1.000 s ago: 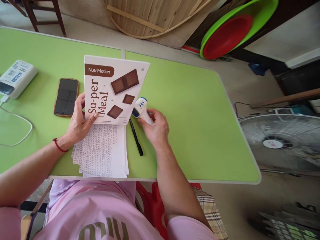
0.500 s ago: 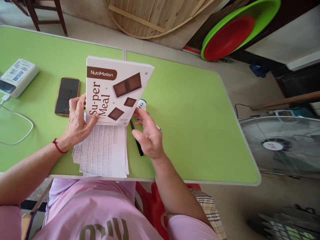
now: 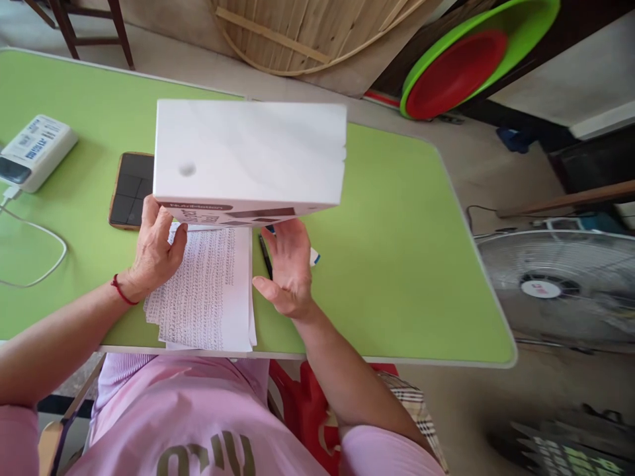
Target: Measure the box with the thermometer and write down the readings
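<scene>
A white cardboard box (image 3: 251,152) with brown chocolate pictures and a "NutriMotion" label is tipped, so its broad blank face shows and its printed side is strongly foreshortened. At its lower left corner, my left hand (image 3: 159,241) grips it, with the fingers curled and the thumb near the edge. My right hand (image 3: 286,271) has its palm up and its thumb spread. Its fingers stretch toward the box's lower edge, where the tips are hidden. Beneath the box lie handwritten sheets of paper (image 3: 208,291). A black pen (image 3: 266,256) is partly covered beside my right hand.
A smartphone (image 3: 129,192) lies left of the box, partly hidden by it. Farther left is a white power bank (image 3: 42,149) with a cable (image 3: 62,244). A small white-and-blue object (image 3: 314,256) shows past my right hand. A fan (image 3: 550,287) stands beyond the green table (image 3: 397,264).
The box has tipped from showing its printed front to showing its blank face. My right hand has turned palm up and moved slightly left. The left hand stays at the box's corner.
</scene>
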Demonstrator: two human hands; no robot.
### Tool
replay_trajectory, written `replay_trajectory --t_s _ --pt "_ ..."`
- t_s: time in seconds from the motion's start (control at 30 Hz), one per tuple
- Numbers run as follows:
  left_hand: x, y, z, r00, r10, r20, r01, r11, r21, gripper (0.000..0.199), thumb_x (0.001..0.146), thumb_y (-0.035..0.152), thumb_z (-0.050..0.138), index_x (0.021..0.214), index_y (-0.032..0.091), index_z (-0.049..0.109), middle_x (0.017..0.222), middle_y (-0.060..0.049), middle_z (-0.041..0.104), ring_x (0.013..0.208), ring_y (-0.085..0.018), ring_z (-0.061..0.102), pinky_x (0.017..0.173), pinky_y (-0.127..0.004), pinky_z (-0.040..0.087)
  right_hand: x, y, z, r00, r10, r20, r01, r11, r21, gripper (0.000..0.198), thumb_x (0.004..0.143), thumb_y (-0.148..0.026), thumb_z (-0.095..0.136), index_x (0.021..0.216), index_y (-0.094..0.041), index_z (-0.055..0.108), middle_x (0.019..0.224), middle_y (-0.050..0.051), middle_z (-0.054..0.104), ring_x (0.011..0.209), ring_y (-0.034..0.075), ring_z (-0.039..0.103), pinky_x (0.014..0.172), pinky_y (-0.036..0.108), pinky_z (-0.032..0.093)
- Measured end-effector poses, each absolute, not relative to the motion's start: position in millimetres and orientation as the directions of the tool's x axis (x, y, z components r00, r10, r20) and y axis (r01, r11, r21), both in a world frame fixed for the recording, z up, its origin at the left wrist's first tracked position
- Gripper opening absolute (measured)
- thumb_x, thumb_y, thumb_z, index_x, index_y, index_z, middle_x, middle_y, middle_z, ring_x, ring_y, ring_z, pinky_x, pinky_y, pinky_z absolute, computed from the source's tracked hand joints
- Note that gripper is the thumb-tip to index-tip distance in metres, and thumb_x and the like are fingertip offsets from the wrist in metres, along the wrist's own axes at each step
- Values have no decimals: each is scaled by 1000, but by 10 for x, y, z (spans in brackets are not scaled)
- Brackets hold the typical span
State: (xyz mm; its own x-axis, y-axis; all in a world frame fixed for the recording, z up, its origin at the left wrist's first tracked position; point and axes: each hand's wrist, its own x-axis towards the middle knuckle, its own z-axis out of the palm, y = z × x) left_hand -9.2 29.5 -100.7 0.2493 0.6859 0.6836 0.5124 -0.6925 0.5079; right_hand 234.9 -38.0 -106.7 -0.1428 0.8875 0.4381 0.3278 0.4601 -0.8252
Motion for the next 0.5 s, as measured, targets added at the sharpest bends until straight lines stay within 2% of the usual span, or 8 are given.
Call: replay_trajectory --t_s 0.13,0.23,0.4,0.5 --pt "-75 311 -1064 291 709 643 476 -690 545 33 106 41 42 130 23 57 129 -15 57 123 -32 53 105 -53 54 2368 -369 -1098 -161 903 398 359 429 -829 96 86 -61 56 160 -36 2 171 9 21 158 32 26 123 60 38" --pt "-77 328 -1086 291 712 640 471 -688 552 34 106 41 44 132 23 55 128 -15 56 121 -31 53 103 -53 55 2373 -379 -1115 -165 903 397 336 430 -838 94 88 -62 54 161 -35 2 172 10 19 158 32 27 123 59 39" --pt "-112 371 -1156 279 733 620 480 -666 571 33 104 40 45 129 21 57 124 -16 55 117 -30 52 101 -52 56 2366 -371 -1141 -168 922 349 355 387 -851 99 87 -67 56 162 -32 3 169 14 27 155 34 34 120 60 42" --pt "-126 387 -1191 280 749 600 469 -652 596 36 103 41 49 133 22 55 131 -16 53 121 -31 50 105 -53 53 2382 -333 -1141 -136 911 390 394 411 -822 94 88 -62 58 162 -30 11 164 15 36 150 34 41 117 59 45"
